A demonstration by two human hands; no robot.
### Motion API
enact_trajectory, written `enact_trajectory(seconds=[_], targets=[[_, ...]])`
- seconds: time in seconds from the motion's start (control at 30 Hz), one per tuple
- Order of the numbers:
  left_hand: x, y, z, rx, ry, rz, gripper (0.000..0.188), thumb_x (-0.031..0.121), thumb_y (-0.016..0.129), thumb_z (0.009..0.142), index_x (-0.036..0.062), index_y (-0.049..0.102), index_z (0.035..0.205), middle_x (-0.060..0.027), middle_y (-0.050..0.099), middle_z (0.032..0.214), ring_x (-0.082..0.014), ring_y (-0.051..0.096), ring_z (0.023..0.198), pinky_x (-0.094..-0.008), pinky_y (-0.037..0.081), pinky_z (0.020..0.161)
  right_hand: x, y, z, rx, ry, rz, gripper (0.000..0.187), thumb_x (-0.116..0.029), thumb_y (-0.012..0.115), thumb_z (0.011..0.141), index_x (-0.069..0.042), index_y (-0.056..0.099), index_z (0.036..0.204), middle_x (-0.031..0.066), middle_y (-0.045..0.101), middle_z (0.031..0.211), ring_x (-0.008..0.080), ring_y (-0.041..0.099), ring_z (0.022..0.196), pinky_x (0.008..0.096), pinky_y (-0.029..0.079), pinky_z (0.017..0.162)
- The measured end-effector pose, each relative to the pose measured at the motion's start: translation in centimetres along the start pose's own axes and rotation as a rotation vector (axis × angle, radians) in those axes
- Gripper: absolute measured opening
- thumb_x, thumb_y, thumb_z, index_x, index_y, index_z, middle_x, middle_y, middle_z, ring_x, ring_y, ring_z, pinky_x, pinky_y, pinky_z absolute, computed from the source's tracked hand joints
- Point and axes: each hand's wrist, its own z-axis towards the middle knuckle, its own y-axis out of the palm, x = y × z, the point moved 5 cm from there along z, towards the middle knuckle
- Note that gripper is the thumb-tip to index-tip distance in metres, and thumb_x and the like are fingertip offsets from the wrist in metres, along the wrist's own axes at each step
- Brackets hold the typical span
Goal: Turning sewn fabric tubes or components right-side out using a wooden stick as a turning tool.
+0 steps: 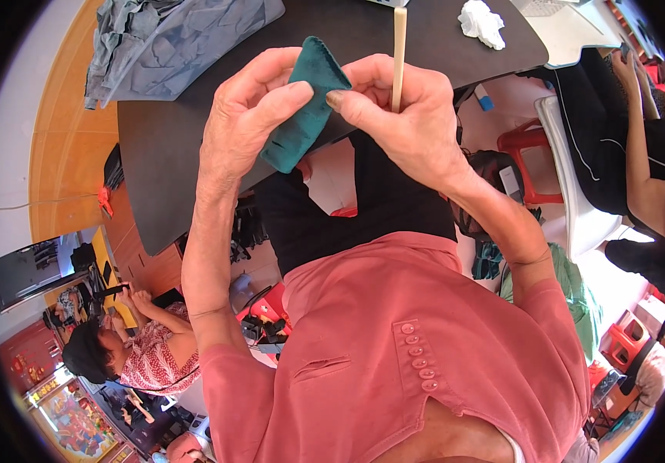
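Note:
A small dark green fabric piece (pixel 301 127), long and narrow with a stitched-looking edge at its top, is held up over the table's near edge. My left hand (pixel 249 116) pinches its left side between thumb and fingers. At its upper right corner, the thumb and forefinger of my right hand (pixel 413 116) are closed on the cloth. A pale wooden stick (pixel 399 54), like a chopstick, stands nearly upright in the curled fingers of that same right hand. Its lower end is hidden in the hand.
Grey garments and a clear plastic bag (pixel 193 50) lie on the dark table (pixel 155 170) at the far left. A crumpled white tissue (pixel 482 23) lies at the far right. People sit on both sides; a red stool (pixel 529 158) stands to the right.

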Motion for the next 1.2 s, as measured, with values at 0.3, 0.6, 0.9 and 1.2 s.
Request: enact_trajectory(seconds=[0.3,0.6,0.9,1.2], targets=[[-0.4,-0.7,0.3,-0.081,-0.005,-0.053,0.021,0.009,0.058,0.088,-0.0018,0.063,0.104,-0.0076,0.065,0.097,-0.0141,0.059,0.092,-0.0305,0.044,0.087,-1.3,0.3,-0.2,0.050,-0.230,-0.096,0.006,-0.001,0.063,0.081,0.003,0.062,0.085,-0.0002,0.053,0.052,0.0055,0.053,0.041,0.0211,0.042,0.036],[0.3,-0.2,-0.1,-0.023,-0.004,0.015,0.018,0.006,0.058,0.087,-0.0017,0.064,0.101,-0.0053,0.065,0.095,-0.0110,0.059,0.087,-0.0262,0.046,0.081,-1.4,0.4,0.3,0.061,-0.209,-0.050,0.013,-0.005,0.068,0.080,0.002,0.064,0.089,-0.0032,0.055,0.057,-0.0008,0.046,0.048,0.0181,0.040,0.040],[3.2,1.3,-0.6,0.041,0.202,0.139,0.014,0.001,0.064,0.081,0.0006,0.065,0.095,-0.0009,0.061,0.080,-0.0055,0.055,0.071,-0.0200,0.046,0.062,-0.6,0.2,0.1,0.040,-0.197,-0.012,0.010,-0.006,0.066,0.084,0.001,0.064,0.091,-0.0031,0.058,0.066,-0.0014,0.047,0.056,0.0154,0.035,0.048],[4.3,2.1,-0.7,0.049,0.472,0.291,0.014,-0.004,0.065,0.075,-0.0021,0.063,0.089,-0.0063,0.061,0.080,-0.0128,0.057,0.071,-0.0234,0.046,0.062,-0.5,-0.3,0.2,0.031,-0.240,-0.065,0.007,-0.006,0.066,0.085,0.000,0.064,0.087,-0.0031,0.059,0.066,0.0005,0.047,0.059,0.0168,0.037,0.051]])
